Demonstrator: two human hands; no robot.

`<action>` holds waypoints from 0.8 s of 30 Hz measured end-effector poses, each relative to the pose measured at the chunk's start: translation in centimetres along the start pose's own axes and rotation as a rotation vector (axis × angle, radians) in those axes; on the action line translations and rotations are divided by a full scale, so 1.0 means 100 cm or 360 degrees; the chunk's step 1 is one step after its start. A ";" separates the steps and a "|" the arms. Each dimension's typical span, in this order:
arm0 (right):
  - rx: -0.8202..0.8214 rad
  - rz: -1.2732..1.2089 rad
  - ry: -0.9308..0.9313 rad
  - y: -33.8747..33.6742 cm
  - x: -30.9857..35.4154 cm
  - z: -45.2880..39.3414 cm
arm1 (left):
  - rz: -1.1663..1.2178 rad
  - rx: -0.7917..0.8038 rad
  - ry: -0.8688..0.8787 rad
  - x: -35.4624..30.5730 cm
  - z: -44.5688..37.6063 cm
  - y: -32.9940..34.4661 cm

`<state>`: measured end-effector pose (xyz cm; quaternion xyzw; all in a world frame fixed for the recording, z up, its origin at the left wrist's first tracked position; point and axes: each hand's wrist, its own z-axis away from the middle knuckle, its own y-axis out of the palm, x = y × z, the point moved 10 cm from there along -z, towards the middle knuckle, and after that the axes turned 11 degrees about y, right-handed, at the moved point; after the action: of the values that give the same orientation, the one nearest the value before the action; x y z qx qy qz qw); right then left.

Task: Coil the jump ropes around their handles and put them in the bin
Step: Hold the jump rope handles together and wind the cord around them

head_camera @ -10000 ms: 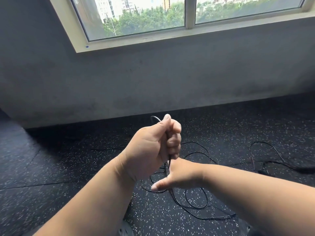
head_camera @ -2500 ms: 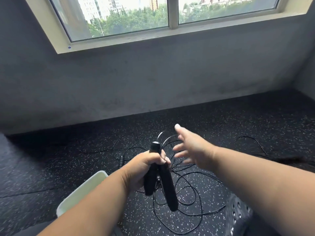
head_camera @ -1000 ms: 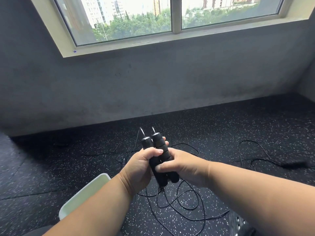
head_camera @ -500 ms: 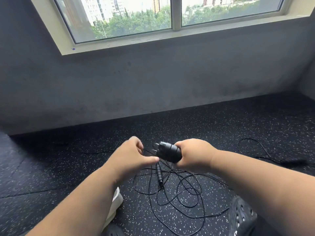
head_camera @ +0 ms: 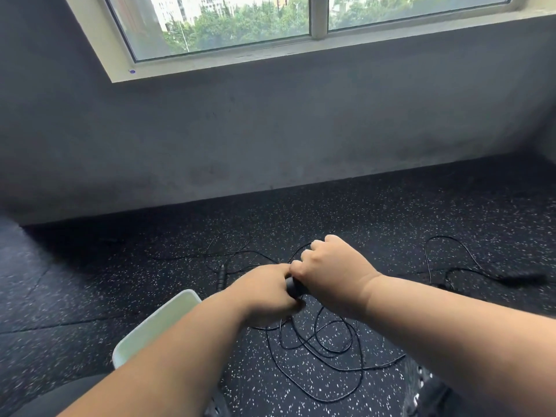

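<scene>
Jump rope handles [head_camera: 293, 286], black, sit almost hidden between both hands above the floor [head_camera: 391, 224]. Left hand [head_camera: 264, 291] curls around them from below; right hand [head_camera: 329, 273] grips from above, knuckles up. Thin black cord [head_camera: 319, 350] lies in loose loops beneath.

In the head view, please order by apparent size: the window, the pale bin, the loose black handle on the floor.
1. window
2. pale bin, partly hidden by the left arm
3. loose black handle
</scene>
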<state>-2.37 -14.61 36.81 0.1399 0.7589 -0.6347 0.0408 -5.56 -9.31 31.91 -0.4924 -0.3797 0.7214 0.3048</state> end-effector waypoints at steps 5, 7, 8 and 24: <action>-0.0170 0.0031 -0.0066 -0.006 0.001 0.001 | 0.0217 -0.0060 0.0084 -0.008 -0.001 0.000; -0.0343 -0.0002 -0.0075 -0.017 0.001 0.001 | 0.0257 -0.0097 0.0112 -0.009 -0.002 -0.004; -0.0442 -0.0020 -0.0061 -0.023 -0.001 0.001 | 0.0185 -0.0150 0.0117 -0.007 -0.002 -0.011; 0.0881 -0.2375 0.0792 0.082 0.011 -0.009 | 0.1903 -0.0814 0.0083 0.000 0.006 -0.062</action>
<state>-1.15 -12.27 28.96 -0.2586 0.4556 -0.6093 -0.5952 -5.72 -6.17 37.34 -0.6932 -0.1923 0.6412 -0.2671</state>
